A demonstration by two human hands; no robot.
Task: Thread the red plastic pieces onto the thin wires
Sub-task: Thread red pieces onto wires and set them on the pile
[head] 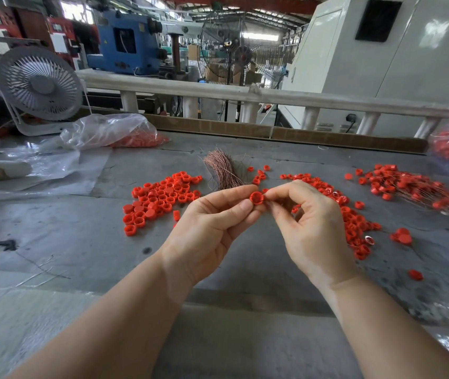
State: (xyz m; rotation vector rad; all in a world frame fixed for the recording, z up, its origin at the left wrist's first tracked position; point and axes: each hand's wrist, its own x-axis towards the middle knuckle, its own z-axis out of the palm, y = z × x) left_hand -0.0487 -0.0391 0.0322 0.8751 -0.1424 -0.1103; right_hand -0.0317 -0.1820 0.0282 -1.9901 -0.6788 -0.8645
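Grey counter (pixel 53 231) before us, factory hall beyond white rail (pixel 163 88). White fan (pixel 38 83) far left, clear bag (pixel 108 131) of red parts beside it. Loose red plastic pieces (pixel 160 198) heaped left of centre, more at right; copper thin wires (pixel 224 170) bundled between heaps. We raise both hands above counter. Left hand (pixel 209 228) fingers pinching one red piece (pixel 257 198); right hand (pixel 310 222) thumb and forefinger pressed together just beside it, whether holding wire we cannot tell.

Bright, even daylight from the hall behind; soft shadows; glare on plastic sheet (pixel 53 165); wide-angle bending, blurred right edge.
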